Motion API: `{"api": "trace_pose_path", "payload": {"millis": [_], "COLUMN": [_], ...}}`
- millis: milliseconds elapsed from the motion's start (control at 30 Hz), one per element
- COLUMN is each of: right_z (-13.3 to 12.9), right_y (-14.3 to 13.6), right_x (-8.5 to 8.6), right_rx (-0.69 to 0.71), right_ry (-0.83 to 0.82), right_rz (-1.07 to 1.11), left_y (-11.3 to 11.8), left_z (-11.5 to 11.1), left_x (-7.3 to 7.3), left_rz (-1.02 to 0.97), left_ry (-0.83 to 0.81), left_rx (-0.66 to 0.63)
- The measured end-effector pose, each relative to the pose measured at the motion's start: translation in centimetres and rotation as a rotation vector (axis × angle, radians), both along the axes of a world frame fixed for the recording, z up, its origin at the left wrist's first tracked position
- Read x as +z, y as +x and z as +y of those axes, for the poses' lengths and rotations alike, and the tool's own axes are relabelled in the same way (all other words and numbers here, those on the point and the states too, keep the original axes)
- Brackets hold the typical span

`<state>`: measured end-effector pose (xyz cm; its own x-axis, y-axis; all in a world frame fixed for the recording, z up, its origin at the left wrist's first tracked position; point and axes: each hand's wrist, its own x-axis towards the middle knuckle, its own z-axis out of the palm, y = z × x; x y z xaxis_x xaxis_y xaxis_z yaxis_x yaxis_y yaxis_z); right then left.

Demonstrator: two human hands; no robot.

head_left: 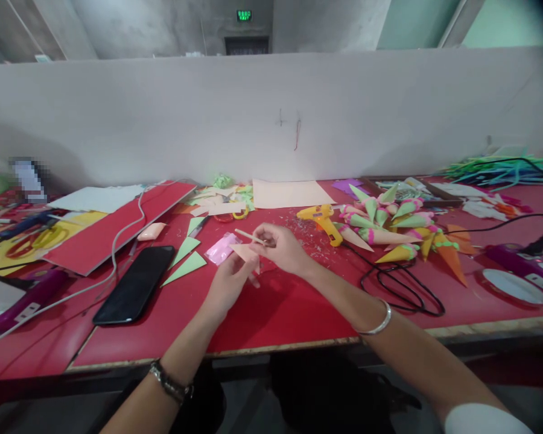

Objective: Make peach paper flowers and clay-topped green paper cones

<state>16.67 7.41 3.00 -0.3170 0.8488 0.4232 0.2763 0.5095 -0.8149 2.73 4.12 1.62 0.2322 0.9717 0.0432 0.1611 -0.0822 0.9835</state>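
Over the middle of the red table, my left hand (232,278) is closed on a peach paper piece (245,253). Just above and to the right of it, my right hand (280,246) pinches a thin pale stick (245,234), its tip pointing left over the paper. A shiny pink packet (222,248) lies just left of my fingers. Several green paper triangles (186,267) lie further left. The yellow glue gun (322,222) rests to the right of my right hand, beside a pile of paper cones (380,223) with pink and green trim.
A black phone (136,284) and a red board (117,226) with a white cable across it are on the left. Behind my hands lies a peach sheet (292,194). Right: coiled black cord (402,295), white round lid (514,286), purple power strip (520,265). A grey partition (199,120) stands behind.
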Motion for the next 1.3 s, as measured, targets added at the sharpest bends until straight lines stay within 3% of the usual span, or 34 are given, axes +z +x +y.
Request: {"api": "trace_pose_path", "payload": {"millis": [67,167,300,467,667,833,1100,1300], "right_z": [0.1,1.1,2.4,1.0,0.6,1.5,1.5,1.5], "right_y": [0.3,1.5,2.5,1.5,1.3,2.2,3.4,3.8], "right_x": [0.0,-0.4,-1.2,-0.3,-0.5,-1.6,-1.0,-1.1], "right_rx": [0.003,-0.153,-0.382,-0.315,-0.422,-0.345,-0.092,0.016], "right_ry": [0.003,0.068,0.144,0.171,0.093,0.055,0.11,0.132], "right_rz": [0.023,0.013,-0.302,-0.594,-0.856,-0.831,-0.665,-0.569], "left_y": [0.2,-0.3,-1.6,-2.2,-2.1,-2.4,-2.9,-3.2], "left_z": [0.0,0.3,0.7,0.5,0.3,0.5,0.5,0.5], "left_x": [0.1,0.1,0.1,0.4,0.5,0.7,1.2,0.9], "left_rz": [-0.025,-0.001,-0.012,-0.002,-0.002,-0.032,-0.066,-0.14], "left_ry": [0.041,0.081,0.128,0.134,0.141,0.131,0.096,0.068], "left_rx": [0.097,0.144,0.184,0.216,0.205,0.232,0.246,0.21]}}
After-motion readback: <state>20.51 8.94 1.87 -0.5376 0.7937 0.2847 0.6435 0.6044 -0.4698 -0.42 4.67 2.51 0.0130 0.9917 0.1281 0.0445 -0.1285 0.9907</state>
